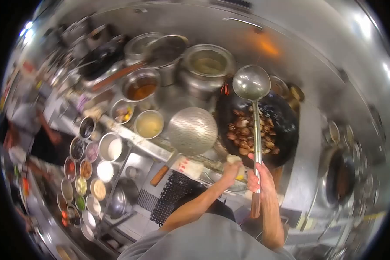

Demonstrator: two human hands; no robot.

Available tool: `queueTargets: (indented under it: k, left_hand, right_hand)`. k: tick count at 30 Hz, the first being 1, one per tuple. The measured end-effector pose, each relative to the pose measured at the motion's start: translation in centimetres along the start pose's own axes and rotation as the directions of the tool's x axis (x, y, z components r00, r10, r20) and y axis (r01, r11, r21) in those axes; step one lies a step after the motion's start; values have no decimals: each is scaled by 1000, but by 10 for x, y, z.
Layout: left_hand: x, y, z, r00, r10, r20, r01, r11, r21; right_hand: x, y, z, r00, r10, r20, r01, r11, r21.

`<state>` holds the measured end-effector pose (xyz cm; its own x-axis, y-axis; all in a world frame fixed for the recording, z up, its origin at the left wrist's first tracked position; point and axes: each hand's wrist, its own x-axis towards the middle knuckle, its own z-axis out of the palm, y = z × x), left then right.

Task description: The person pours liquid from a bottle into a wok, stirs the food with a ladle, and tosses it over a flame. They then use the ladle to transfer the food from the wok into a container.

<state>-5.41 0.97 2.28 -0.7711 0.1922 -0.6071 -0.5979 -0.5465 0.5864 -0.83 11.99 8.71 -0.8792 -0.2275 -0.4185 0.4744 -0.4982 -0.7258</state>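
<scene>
My right hand (262, 177) is closed around the shaft of a long metal ladle (256, 125), just above its wooden grip. The ladle's round bowl is raised over the far side of a black wok (285, 134). Browned chunks of food (245, 132) lie inside the wok; flames show at its far left edge. At the wok's near rim, my left hand (232, 170) is closed on a pale folded cloth (235, 159). Whether the cloth wraps a wok handle is hidden.
A perforated strainer (193, 132) with a wooden handle lies left of the wok. Behind stand a large metal pot (207, 82) and a pot of reddish-brown liquid (128, 89). Several ingredient bowls (98, 189) line the left. Another wok (341, 177) sits right. A co-worker (43, 130) stands far left.
</scene>
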Motion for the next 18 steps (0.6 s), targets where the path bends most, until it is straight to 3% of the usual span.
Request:
queueTargets:
  k: [1,2,5,9,10,11,13,18]
  left_hand:
    - [3,5,0,999,-40,12,41,999,-16]
    - [3,14,4,1000,-16,19,17,1000,-12]
    - [8,26,9,997,66,50,-68,997,26]
    - [11,36,6,988,137,73,-143,986,80]
    - [14,35,5,986,147,73,-154,984,89]
    - [16,35,4,985,158,71,-165,982,98]
    - [23,31,0,979,191,76,-200,969,143]
    - [34,24,-4,968,223,115,-239,960,147]
  right_hand:
    - [16,-6,13,998,18,60,-12,995,-97]
    - [38,-13,32,997,60,55,-46,974,-223]
    - [102,-33,96,960,159,232,-46,903,-428]
    - [201,-25,175,928,159,336,190,573,-797]
    - [219,-21,190,917,151,369,264,465,-845]
    - [230,-17,205,911,160,380,272,459,-846]
    - [248,-12,229,944,116,308,288,158,-945]
    - [279,1,242,934,178,310,295,105,-950]
